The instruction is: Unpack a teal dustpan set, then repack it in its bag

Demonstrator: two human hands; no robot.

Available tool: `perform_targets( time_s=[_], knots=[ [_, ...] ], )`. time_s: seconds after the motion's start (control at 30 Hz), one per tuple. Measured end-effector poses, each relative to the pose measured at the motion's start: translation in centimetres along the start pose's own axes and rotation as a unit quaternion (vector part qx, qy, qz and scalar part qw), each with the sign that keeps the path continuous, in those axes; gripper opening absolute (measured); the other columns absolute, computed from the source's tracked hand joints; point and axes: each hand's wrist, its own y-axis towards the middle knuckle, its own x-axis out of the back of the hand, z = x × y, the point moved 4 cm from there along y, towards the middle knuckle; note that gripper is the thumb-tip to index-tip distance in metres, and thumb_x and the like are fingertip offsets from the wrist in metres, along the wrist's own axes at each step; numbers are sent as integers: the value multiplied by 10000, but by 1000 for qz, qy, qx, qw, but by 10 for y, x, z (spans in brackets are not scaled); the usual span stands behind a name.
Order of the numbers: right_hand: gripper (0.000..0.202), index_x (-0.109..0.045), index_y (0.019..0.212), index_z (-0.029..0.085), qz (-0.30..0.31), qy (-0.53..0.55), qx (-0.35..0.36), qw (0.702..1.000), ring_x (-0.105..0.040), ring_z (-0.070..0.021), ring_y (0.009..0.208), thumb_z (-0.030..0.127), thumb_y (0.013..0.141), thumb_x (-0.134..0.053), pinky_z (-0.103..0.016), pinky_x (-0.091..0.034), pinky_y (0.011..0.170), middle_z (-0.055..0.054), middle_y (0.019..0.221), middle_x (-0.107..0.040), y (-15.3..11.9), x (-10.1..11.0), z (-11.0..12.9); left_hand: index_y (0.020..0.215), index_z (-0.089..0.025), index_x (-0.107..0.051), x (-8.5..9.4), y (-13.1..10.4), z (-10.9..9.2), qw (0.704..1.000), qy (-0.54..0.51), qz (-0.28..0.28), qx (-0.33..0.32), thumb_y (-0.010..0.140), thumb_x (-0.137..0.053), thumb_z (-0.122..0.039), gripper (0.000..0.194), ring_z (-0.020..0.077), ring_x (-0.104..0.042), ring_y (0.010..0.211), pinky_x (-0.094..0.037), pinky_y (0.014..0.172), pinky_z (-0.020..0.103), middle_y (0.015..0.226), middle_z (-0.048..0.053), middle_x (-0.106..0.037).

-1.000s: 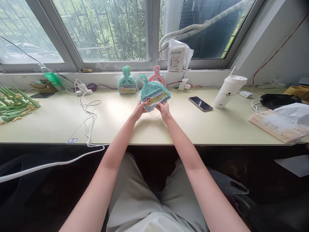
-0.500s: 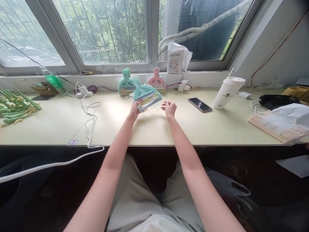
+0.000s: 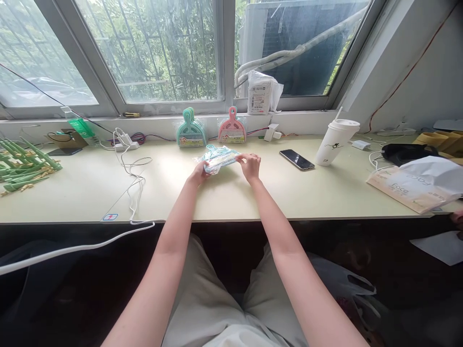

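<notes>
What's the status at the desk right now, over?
Left hand and right hand both grip the wrapped teal dustpan set, held flat just above the desk. Nothing in the way nearby. Over.

Teal dustpan pack [image 3: 218,160], pink dustpan [image 3: 232,128], white cup [image 3: 336,141], pale cream desk [image 3: 253,193]

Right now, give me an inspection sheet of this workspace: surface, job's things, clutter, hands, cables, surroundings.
Surface: pale desk under a window.
Job's things: teal dustpan set in clear wrap, lying flat, held at both ends.
Clutter: teal dustpan stack and pink dustpan leaning on the sill; phone; lidded cup; tissue pack; green sticks.
Hands: left hand and right hand grip the set.
Cables: white cable trails over the desk edge.
Surroundings: window onto foliage.
</notes>
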Motion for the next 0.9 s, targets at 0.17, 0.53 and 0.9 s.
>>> perform_targets(
  time_s=[0.17,0.53,0.9],
  knots=[
    [181,-730,955,250,-15,31,-47,998,-608,-239,981,329,939,-568,-407,-311,999,-48,924,-758,2,2,-5,1020,-142,-593,1,-3,0,997,20,70,-23,757,-663,-173,274,69,-530,474,-311,333,142,695,17,-627],
    [139,-735,809,266,0,39,-57,998,-594,-236,1072,303,885,-625,-502,-261,1109,-24,1081,-718,2,4,-12,837,-127,-616,5,-9,2,987,126,97,23,664,-751,-101,221,45,-495,478,-292,345,119,688,36,-631],
    [220,-712,938,205,32,185,-156,970,-593,-218,1108,227,723,-747,-384,-475,1002,-86,1165,-638,1,-8,-31,967,-116,-639,5,-13,3,971,198,126,39,663,-810,-195,358,104,-605,590,-479,483,189,857,118,-721]
  ],
)
